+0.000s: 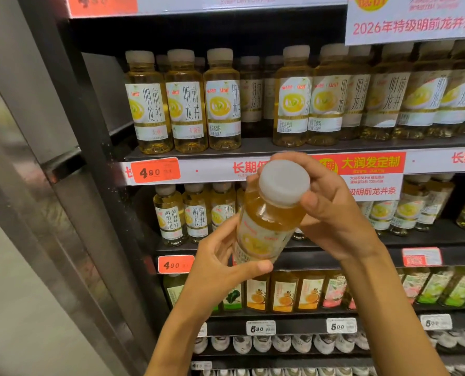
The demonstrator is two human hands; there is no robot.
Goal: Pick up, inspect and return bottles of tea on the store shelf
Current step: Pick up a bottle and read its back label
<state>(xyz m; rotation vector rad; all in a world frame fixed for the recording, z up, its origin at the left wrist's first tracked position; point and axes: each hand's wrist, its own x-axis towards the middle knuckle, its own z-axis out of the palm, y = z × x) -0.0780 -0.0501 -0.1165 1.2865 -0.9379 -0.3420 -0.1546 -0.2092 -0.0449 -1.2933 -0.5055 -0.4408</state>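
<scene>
My right hand (337, 213) curled its fingers around the neck of the clear plastic bottle of amber tea (269, 213), just under its white screw cap (284, 183), while my left hand (220, 264) pinched the labelled base, thumb across the front. I judged this two-ended hold was for turning it during inspection. It hung before the dark store shelf (280, 150), long axis tilted, cap pointing up toward me.

"明前龙井" and "Unif" are printed on the shelved bottles (186, 104); "4.90" is shown on an orange tag (155, 171); "2026年特级明前龙井茶" is read on the top sign (413, 25); "大润发定制" is carried by the red sign (369, 162).
</scene>
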